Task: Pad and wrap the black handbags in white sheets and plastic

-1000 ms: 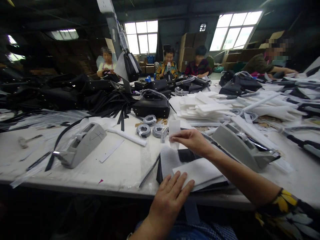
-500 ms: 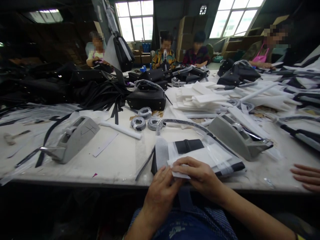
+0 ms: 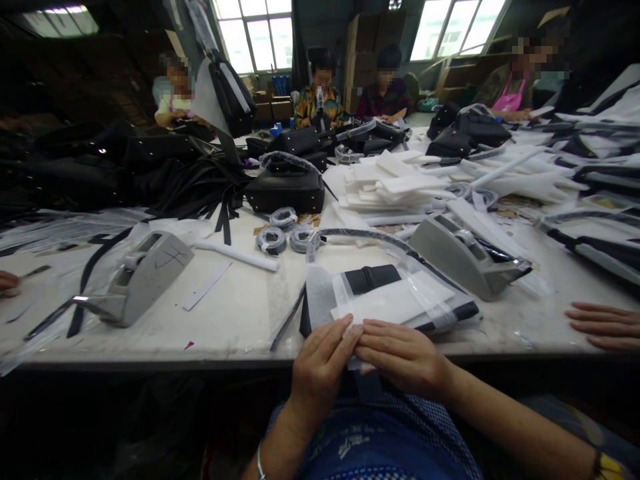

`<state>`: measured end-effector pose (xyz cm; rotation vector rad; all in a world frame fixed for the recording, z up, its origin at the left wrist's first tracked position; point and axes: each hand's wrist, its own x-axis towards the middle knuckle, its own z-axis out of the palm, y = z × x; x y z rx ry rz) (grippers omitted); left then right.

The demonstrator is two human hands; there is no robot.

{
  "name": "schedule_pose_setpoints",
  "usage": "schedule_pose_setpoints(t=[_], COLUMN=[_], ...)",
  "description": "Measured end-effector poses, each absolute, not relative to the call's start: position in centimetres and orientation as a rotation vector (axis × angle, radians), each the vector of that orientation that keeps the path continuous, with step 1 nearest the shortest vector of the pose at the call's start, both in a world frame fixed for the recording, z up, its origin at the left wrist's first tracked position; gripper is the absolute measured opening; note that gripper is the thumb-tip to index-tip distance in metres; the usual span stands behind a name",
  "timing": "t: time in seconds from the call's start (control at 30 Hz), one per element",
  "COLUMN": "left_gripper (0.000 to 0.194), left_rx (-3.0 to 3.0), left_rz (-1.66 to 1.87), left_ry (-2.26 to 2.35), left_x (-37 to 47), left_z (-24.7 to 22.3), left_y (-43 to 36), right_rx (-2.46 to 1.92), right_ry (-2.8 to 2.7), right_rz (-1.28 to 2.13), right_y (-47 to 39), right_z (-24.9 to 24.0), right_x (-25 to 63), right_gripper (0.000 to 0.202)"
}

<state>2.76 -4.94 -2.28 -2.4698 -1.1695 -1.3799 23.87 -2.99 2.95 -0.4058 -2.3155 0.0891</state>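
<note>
A black handbag (image 3: 373, 279), partly covered in white sheeting and clear plastic, lies at the table's front edge. Its plastic-wrapped handle (image 3: 367, 233) arches toward the back. Over the bag is a white foam sheet (image 3: 395, 301), with its near edge folded down at the table edge. My left hand (image 3: 321, 365) pinches that near edge, fingers pressed together. Beside it, almost touching, my right hand (image 3: 406, 357) has its fingers closed along the same edge. The thumbs and the underside of the sheet are mostly hidden.
Grey tape dispensers stand left (image 3: 155, 273) and right (image 3: 460, 257) of the bag. Behind are wrapped strap coils (image 3: 271, 240), a black bag (image 3: 287, 190), and stacked white foam sheets (image 3: 395, 183). Other people's hands rest at the right (image 3: 607, 325) and left (image 3: 9, 283) edges. Several people sit across the table.
My right hand has lowered and flattened over the sheet's near edge, beside my left hand. Another person's hand has appeared at the far left. The whole view has shifted slightly.
</note>
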Motion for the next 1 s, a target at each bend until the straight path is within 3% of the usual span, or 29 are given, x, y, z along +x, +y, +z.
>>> schedule_pose_setpoints(t=[0.1,0.2,0.33,0.5,0.67,0.83,1.0], left_gripper=[0.040,0.039,0.037,0.039,0.035,0.037,0.040], left_rx=[-2.509,-2.456,-2.432,-2.437,-2.424,-2.445,-2.491], left_rz=[-1.344,-1.377,-1.381,-1.377,-1.344,-1.304,-1.255], left_ry=[-1.143,-1.177,-1.157,-1.150,-1.141,-1.171,-1.184], left_x=[2.8,3.1,3.2,3.0,3.2,3.1,2.8], left_z=[-2.3,-2.4,-2.6,-2.8,-2.7,-2.3,-1.9], left_y=[-5.0,-5.1,-5.1,-5.0,-5.1,-5.3,-5.2], right_rx=[-0.400,-0.707,-1.115,-1.087,-1.032,-0.618,-0.485], right_ry=[-2.283,-2.274,-2.589,-2.835,-2.752,-2.388,-2.607], right_rz=[0.159,0.130,0.114,0.439,0.506,0.281,-0.163], right_y=[-2.1,1.1,6.3,9.4,8.9,1.1,-6.1], right_z=[5.2,7.0,6.5,4.7,5.7,4.8,-1.3], right_x=[24.2,23.7,21.6,18.7,19.6,25.3,29.1], right_gripper=[0.022,0.018,0.030,0.035,0.033,0.039,0.037])
